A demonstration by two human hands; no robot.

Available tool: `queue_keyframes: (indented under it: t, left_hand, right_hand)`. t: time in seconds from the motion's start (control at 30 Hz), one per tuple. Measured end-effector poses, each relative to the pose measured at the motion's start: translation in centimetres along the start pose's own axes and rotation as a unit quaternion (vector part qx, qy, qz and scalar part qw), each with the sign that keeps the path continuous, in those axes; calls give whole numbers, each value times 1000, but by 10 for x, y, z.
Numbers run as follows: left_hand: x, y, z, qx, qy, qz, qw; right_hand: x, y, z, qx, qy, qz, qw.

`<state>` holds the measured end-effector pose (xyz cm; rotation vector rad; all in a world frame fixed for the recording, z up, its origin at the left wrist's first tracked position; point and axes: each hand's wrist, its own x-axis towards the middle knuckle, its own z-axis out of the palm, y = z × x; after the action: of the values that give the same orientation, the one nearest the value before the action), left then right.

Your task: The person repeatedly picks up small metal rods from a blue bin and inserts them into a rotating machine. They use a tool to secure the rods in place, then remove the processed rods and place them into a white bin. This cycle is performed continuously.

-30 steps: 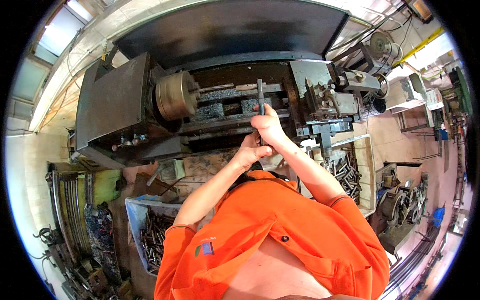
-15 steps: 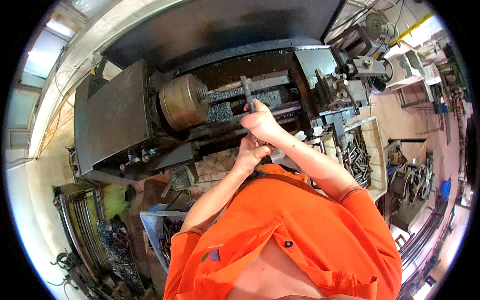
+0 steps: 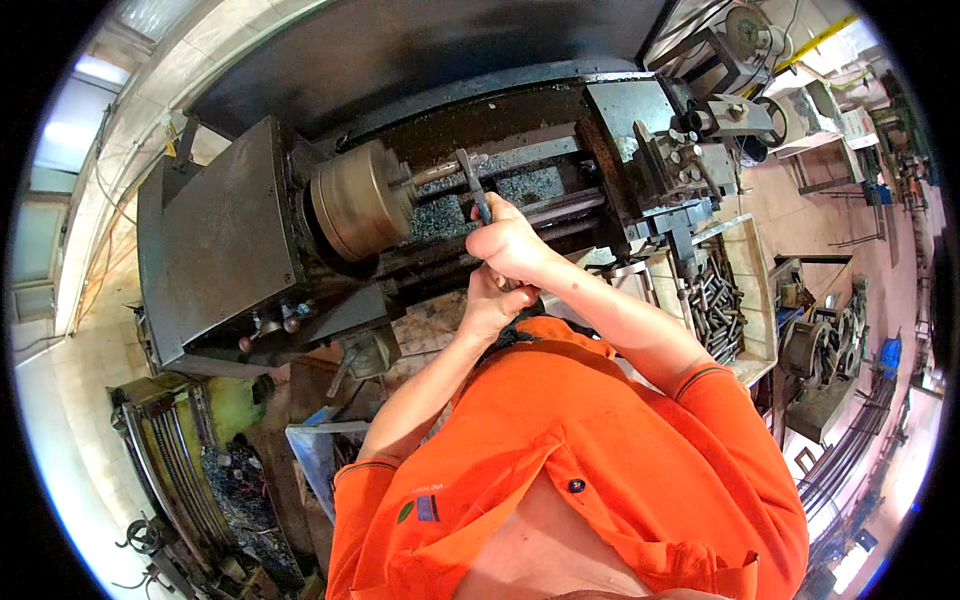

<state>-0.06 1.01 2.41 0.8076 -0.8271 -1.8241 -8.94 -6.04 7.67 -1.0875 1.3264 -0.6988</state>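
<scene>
Both my hands hold a long, flat, file-like metal tool (image 3: 471, 172) that points away from me over the lathe bed. My right hand (image 3: 508, 243) is closed round its middle, with the fingers wrapped. Nearer my waist, my left hand (image 3: 492, 304) is closed round the lower end, which the hands mostly hide. The tool's far end lies across a thin metal rod (image 3: 436, 172), seemingly touching it. That rod sticks out to the right from the round lathe chuck (image 3: 358, 200), whose surface looks smeared, as if turning.
Metal chips (image 3: 530, 186) cover the lathe bed. The headstock (image 3: 220, 235) stands left, with lever knobs (image 3: 290, 325) low on its front. At right are the tool post (image 3: 672, 170) and a tray (image 3: 765, 300) of short metal pieces. A dark splash guard (image 3: 430, 50) rises behind.
My hands have brought the tool's far end left, from beyond the rod's tip onto the rod. Both hands keep their hold. The whole view has shifted slightly.
</scene>
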Motion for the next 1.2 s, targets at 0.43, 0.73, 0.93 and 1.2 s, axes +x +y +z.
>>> queue_keyframes:
  t: [0.43, 0.73, 0.93, 1.2]
  left_hand:
    - [8, -8, 6, 55, 9, -27, 998]
    - [0, -4, 1, 71, 51, -10, 996]
    - [6, -16, 13, 113, 66, -51, 990]
    - [-6, 7, 9, 107, 110, -38, 988]
  right_hand:
    - [-1, 1, -7, -30, 5, -31, 999]
    - [-7, -11, 0, -15, -10, -31, 999]
    - [-4, 10, -18, -16, 46, -51, 998]
    - [49, 26, 28, -113, -31, -23, 993]
